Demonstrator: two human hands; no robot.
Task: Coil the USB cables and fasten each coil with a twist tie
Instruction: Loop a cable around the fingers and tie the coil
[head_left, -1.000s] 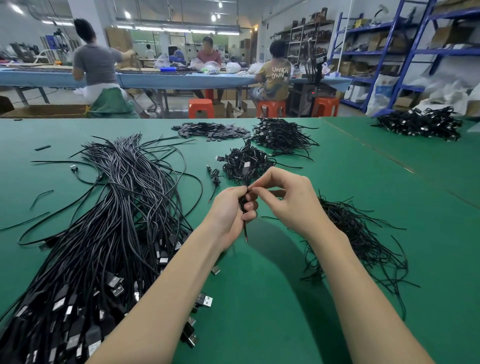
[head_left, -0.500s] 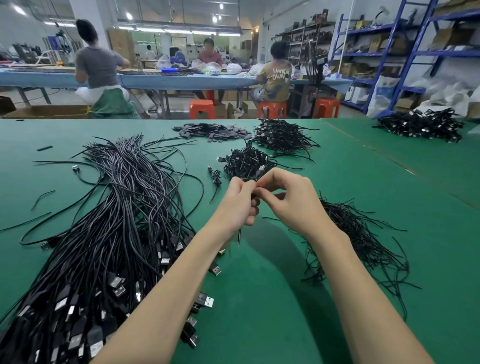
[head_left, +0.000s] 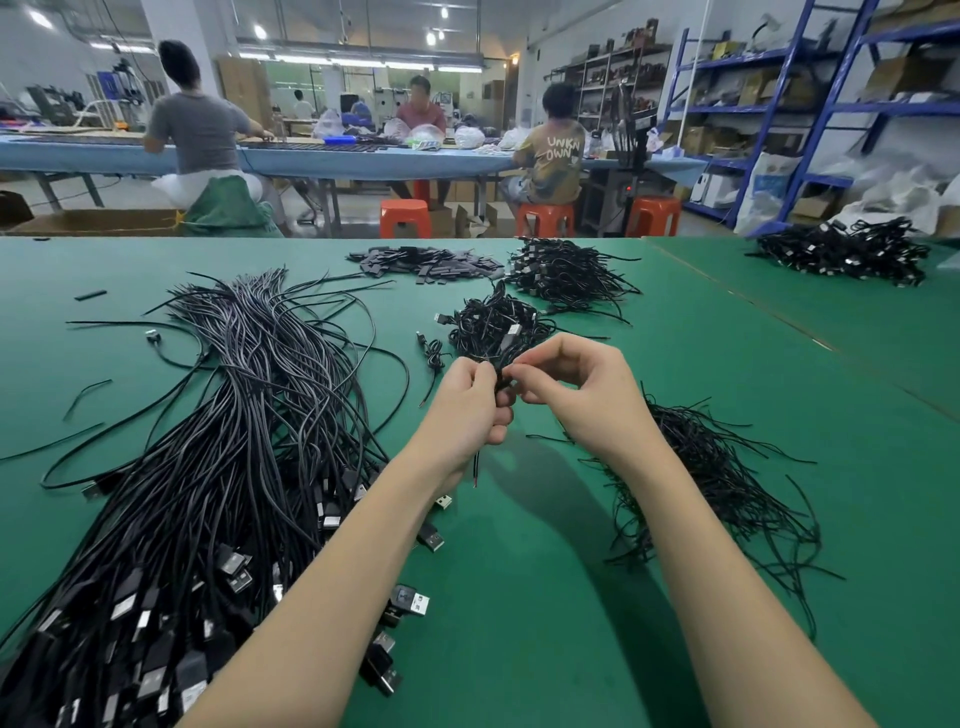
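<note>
Left hand: my left hand (head_left: 470, 410) is curled around a small coiled cable (head_left: 503, 387) and holds it above the green table (head_left: 519, 597); one free end of the cable hangs down below the fist.
Right hand: my right hand (head_left: 582, 395) pinches something thin at the top of the coil with thumb and forefinger. I judge it is the twist tie, but it is too small to see clearly.
Where the work is: the coil is between both hands, in the air, just in front of the nearest finished pile (head_left: 493, 327).
Supply: the loose cables (head_left: 218, 441) lie in a long bundle at my left, with the USB plugs toward me; the twist ties (head_left: 717, 483) lie in a heap at my right, under the right forearm.
Step in hand: I think I am twisting the tie closed around the coil.
How to do it well: I should keep the left grip firm so the loops do not spring open, keep the tie across the middle of the coil, and turn its two ends together with the right fingers until it is snug.
Risk: if the left fingers loosen early, the coil may open and the tie may slide off.
Behind: more tied piles (head_left: 566, 270) lie farther on the table.
</note>
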